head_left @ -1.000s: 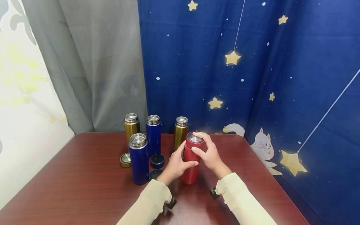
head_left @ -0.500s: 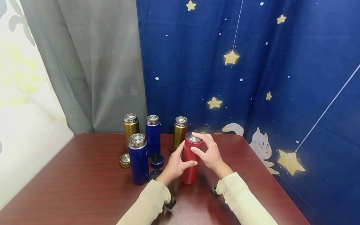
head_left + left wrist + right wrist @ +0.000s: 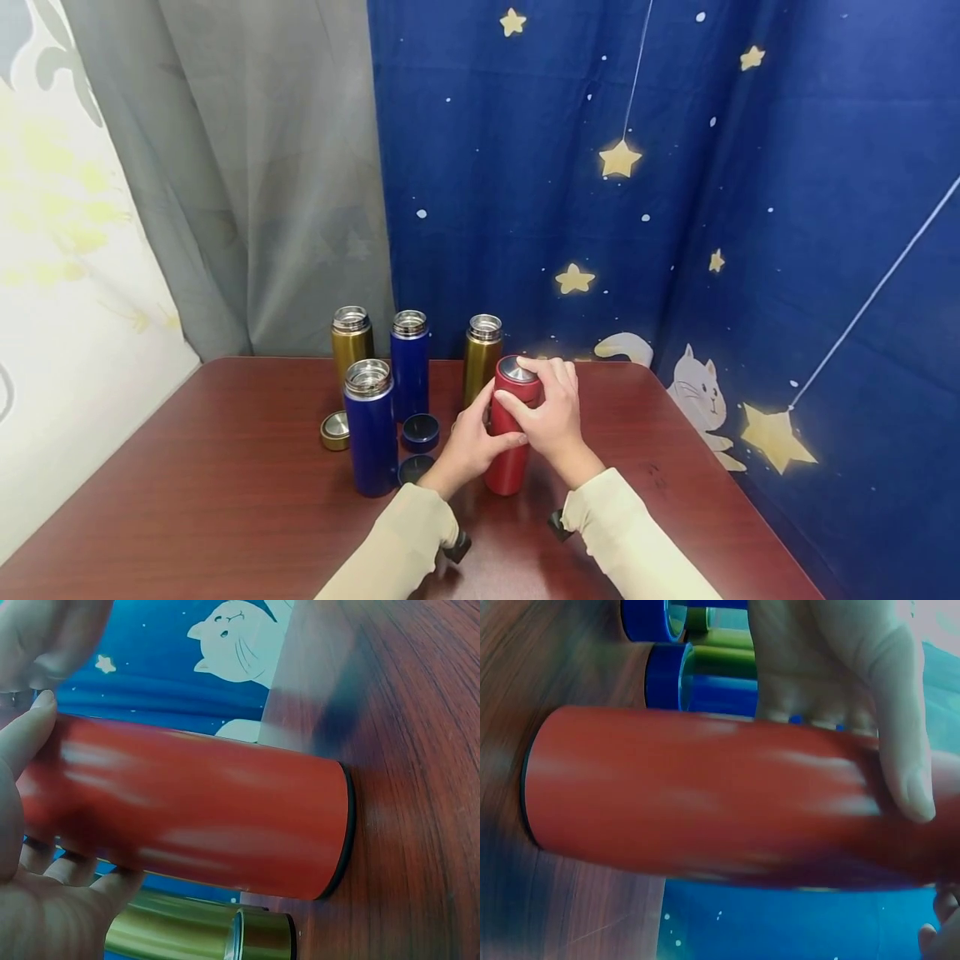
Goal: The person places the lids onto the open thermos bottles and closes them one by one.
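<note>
A red thermos bottle (image 3: 508,467) stands upright on the table, slightly right of the middle in the head view. My left hand (image 3: 471,443) grips its body, thumb across the front and fingers round the far side. On its top sits a red lid (image 3: 517,372) with a silvery disc, held between the thumb and fingers of my right hand (image 3: 555,412). In the left wrist view the dark base rim of the red thermos bottle (image 3: 202,810) lies right at the tabletop. The right wrist view shows the left thumb across the same bottle (image 3: 705,795).
Left of the hands stand two lidless blue bottles (image 3: 372,446) (image 3: 409,371) and a lidless gold bottle (image 3: 351,346). Another gold bottle (image 3: 482,358) is behind the red one. A gold lid (image 3: 335,431) and two blue lids (image 3: 421,431) (image 3: 415,468) lie among them on the table (image 3: 187,492).
My right hand has turned on the lid, its wrist and sleeve swinging a little left and its thumb shifting left across the front. The left hand keeps its hold on the bottle.
</note>
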{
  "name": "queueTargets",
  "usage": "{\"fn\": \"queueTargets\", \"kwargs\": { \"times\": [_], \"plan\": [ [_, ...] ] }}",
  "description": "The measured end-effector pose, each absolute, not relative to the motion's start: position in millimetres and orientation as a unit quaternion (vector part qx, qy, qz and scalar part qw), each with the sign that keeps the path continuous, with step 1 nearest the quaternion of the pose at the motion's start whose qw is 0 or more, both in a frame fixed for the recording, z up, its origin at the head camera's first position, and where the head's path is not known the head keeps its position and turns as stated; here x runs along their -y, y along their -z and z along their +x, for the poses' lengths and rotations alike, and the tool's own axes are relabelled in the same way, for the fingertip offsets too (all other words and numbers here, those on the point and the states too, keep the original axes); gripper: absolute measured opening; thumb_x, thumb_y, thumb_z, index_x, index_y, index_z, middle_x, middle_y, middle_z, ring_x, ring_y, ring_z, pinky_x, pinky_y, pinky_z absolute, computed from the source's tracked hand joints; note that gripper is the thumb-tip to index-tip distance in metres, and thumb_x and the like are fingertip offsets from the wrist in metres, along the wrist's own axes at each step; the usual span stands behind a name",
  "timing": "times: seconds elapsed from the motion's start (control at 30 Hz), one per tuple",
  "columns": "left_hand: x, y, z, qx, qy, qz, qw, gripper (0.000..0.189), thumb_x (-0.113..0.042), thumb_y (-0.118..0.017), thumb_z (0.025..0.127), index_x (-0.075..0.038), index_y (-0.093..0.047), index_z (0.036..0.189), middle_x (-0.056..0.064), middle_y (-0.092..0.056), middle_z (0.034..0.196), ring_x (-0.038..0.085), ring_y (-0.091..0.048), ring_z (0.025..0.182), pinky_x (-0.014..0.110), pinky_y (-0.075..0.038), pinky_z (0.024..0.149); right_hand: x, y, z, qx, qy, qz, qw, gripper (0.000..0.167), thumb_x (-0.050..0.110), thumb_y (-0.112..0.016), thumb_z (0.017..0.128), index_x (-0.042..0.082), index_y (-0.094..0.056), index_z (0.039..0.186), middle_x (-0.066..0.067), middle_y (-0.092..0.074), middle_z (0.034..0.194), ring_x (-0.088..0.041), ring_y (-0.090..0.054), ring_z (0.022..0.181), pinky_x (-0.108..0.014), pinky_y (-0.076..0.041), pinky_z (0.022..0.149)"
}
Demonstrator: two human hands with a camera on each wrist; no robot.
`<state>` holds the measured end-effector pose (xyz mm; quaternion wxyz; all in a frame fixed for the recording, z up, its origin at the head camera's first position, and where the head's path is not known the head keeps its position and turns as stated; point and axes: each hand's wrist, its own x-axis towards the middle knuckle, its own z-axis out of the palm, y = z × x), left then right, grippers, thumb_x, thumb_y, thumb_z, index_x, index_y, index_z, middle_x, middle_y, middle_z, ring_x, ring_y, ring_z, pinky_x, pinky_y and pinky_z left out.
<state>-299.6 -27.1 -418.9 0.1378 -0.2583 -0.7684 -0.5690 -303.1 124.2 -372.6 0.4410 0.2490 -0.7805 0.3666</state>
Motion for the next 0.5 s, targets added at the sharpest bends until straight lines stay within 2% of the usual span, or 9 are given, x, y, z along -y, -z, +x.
{"fn": "queueTargets", "kwargs": {
  "times": [0.13, 0.27, 0.4, 0.5],
  "plan": [
    [27, 419, -301, 0.761, 0.572, -0.269, 0.145, 0.091, -0.025, -0.083, 0.078, -0.019, -0.03, 0.153, 0.008, -0.061, 0.128, 0.022, -0.065, 0.103, 0.035, -0.055, 0.085, -118, 371, -301, 0.788, -0.347, 0.215, 0.462, 0.053, 0.04, -0.085, 0.069, 0.015, -0.065, 0.111, -0.006, -0.058, 0.098, -0.025, -0.047, 0.093, -0.041, -0.039, 0.079],
    [27, 420, -300, 0.764, 0.57, -0.267, 0.142, 0.09, -0.024, -0.083, 0.079, -0.019, -0.031, 0.153, 0.008, -0.061, 0.129, 0.022, -0.065, 0.105, 0.035, -0.054, 0.086, -115, 370, -298, 0.808, -0.346, 0.185, 0.439, 0.058, 0.044, -0.085, 0.07, 0.015, -0.06, 0.113, -0.005, -0.057, 0.101, -0.022, -0.047, 0.095, -0.039, -0.043, 0.079],
    [28, 420, -301, 0.773, 0.565, -0.257, 0.13, 0.091, -0.03, -0.083, 0.078, -0.022, -0.031, 0.153, 0.004, -0.062, 0.128, 0.018, -0.064, 0.105, 0.034, -0.054, 0.085, -119, 370, -296, 0.824, -0.394, 0.198, 0.356, 0.061, 0.036, -0.084, 0.073, 0.016, -0.052, 0.121, -0.004, -0.055, 0.113, -0.019, -0.049, 0.104, -0.039, -0.051, 0.081],
    [29, 420, -303, 0.771, 0.568, -0.26, 0.124, 0.092, -0.029, -0.084, 0.077, -0.023, -0.032, 0.152, 0.003, -0.062, 0.128, 0.017, -0.064, 0.105, 0.033, -0.054, 0.086, -130, 366, -299, 0.8, -0.478, 0.263, 0.247, 0.061, 0.02, -0.078, 0.08, 0.013, -0.048, 0.132, -0.01, -0.055, 0.123, -0.025, -0.053, 0.11, -0.04, -0.053, 0.086]
  ]
}}
